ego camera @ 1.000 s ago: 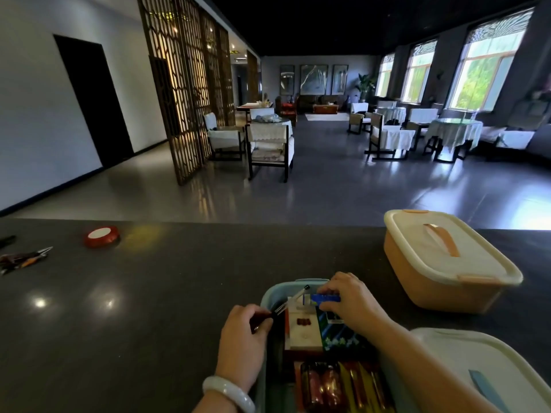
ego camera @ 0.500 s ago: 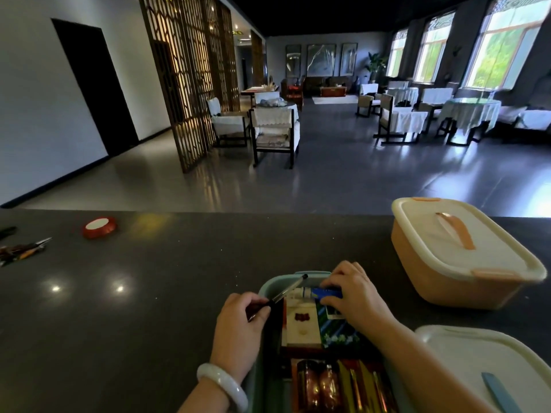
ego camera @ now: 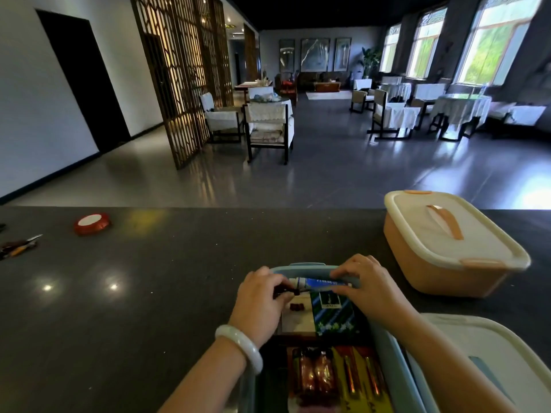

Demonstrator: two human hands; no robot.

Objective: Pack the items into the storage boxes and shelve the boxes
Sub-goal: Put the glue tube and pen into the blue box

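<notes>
A long dark table [ego camera: 149, 293] stretches across the near part of a dim dining room. At its far right stands an orange storage box [ego camera: 441, 263], closed under a cream lid with an orange handle. At the near edge, in front of the person, sits an open blue storage box [ego camera: 384, 347], and just to its right lies a cream lid [ego camera: 489, 359], flat on the table.

Inside the blue box, near the person, lies a yellow pack of batteries [ego camera: 340, 380]; beyond it a dark green patterned packet [ego camera: 334, 314] sits beside a cream flat box [ego camera: 298, 320].

Both hands work at the far end of the blue box. The right hand [ego camera: 366, 287] holds a blue and white tube [ego camera: 319, 283] lying crosswise, fingers and thumb curled round it. The left hand [ego camera: 259, 302], a pale bangle [ego camera: 238, 344] on its wrist, pinches a small dark object at the tube's left end; what that object is cannot be told.

Far left on the table lies a red ribbon spool [ego camera: 91, 223], and at the left edge some small tools [ego camera: 19, 245].
</notes>
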